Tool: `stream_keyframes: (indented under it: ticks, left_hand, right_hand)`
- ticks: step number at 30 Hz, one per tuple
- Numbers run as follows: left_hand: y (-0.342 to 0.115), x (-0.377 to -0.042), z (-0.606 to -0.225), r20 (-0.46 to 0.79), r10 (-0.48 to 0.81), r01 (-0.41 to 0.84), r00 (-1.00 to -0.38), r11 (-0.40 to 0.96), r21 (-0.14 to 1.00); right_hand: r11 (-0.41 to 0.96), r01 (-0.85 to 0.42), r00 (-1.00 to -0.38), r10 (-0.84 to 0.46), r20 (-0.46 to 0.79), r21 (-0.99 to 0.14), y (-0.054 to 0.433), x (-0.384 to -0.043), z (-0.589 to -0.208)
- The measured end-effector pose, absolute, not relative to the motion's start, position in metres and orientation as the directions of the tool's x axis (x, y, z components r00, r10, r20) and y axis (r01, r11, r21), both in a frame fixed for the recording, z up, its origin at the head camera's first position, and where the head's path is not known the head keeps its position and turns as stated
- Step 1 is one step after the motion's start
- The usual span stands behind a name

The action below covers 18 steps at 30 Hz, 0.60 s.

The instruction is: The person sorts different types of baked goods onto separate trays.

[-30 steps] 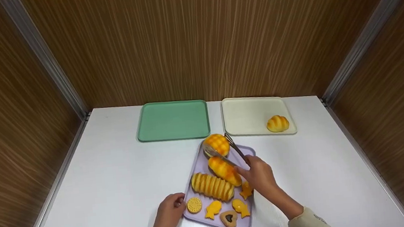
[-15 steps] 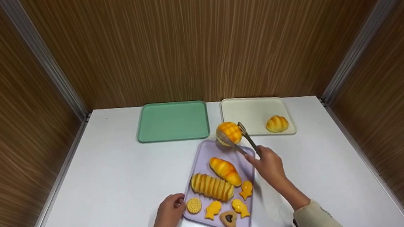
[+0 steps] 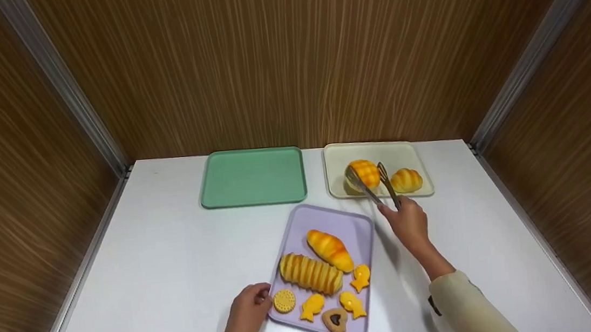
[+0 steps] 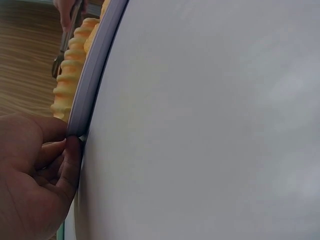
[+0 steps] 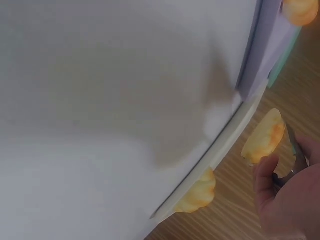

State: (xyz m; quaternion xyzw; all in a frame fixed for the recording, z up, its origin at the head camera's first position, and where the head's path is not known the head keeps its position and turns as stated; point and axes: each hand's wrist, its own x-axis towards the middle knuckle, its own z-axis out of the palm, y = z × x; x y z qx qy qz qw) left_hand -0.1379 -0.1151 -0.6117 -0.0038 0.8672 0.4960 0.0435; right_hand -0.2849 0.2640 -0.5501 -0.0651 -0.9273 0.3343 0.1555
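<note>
My right hand (image 3: 409, 223) grips a pair of metal tongs (image 3: 391, 189), which hold a round bun (image 3: 365, 173) with a crosshatched top. In the right wrist view the bun (image 5: 266, 137) hangs above the rim of the cream tray (image 3: 338, 156). A small ridged bread roll (image 3: 406, 180) lies on that tray, right of the tongs. My left hand (image 3: 249, 307) pinches the left edge of the purple tray (image 3: 300, 217) near its front corner; the left wrist view shows thumb and finger at the rim (image 4: 90, 80).
On the purple tray lie a croissant (image 3: 331, 250), a long ridged loaf (image 3: 310, 273), a round biscuit (image 3: 284, 300), a heart biscuit (image 3: 335, 321) and several fish-shaped biscuits (image 3: 312, 307). A green tray (image 3: 253, 176) stands at the back left. Wood-patterned walls (image 3: 287, 80) enclose the white table (image 3: 174, 253).
My right hand has lifted the bun off the purple tray with the tongs and carried it back and right, over the cream tray. My left hand stays at the purple tray's edge.
</note>
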Motion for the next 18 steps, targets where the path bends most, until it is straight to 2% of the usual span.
stream_keyframes:
  ticks: [18]
  left_hand:
    - [-0.115,-0.136,-0.614,-0.032,0.022,-0.016,-0.999,0.498,0.867]
  right_hand:
    - [0.741,0.163,-0.923,0.349,0.165,-0.651,0.278,-0.343,-0.552]
